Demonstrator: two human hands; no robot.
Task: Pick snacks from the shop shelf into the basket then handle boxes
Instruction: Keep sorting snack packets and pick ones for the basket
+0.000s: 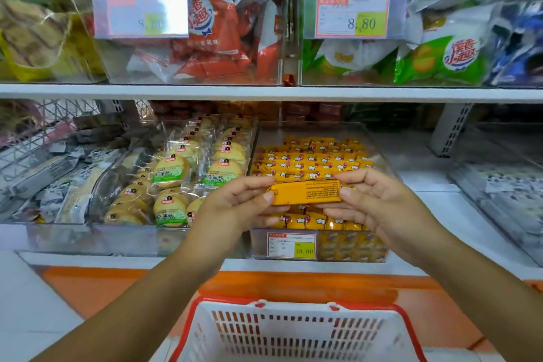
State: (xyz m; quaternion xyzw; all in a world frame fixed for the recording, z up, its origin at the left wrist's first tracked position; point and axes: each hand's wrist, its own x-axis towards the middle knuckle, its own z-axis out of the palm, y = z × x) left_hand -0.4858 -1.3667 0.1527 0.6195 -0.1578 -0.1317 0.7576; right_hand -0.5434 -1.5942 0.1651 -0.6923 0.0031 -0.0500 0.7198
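The left hand (pixel 235 203) and right hand (pixel 379 203) pinch the ends of a flat yellow snack pack (pixel 305 191) with tiny printed words, above the white basket (pixel 293 329)

Shop, snack-filled shelves (pixel 264 92), price tags (pixel 352 16), shopping basket (pixel 296 332)

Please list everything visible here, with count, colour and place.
held packet: one, yellow-orange, between both hands
yellow packets: many, yellow, clear bin, lower shelf
biscuit packets: many, pale with green labels, bin to their left
red bags: many, red and white, upper shelf, left
green bags: several, green and white, upper shelf, right
price tags: three, white and yellow, bin fronts
basket: one, white with red rim, bottom centre
left hand: one, pinches held packet's left end
right hand: one, pinches its right end
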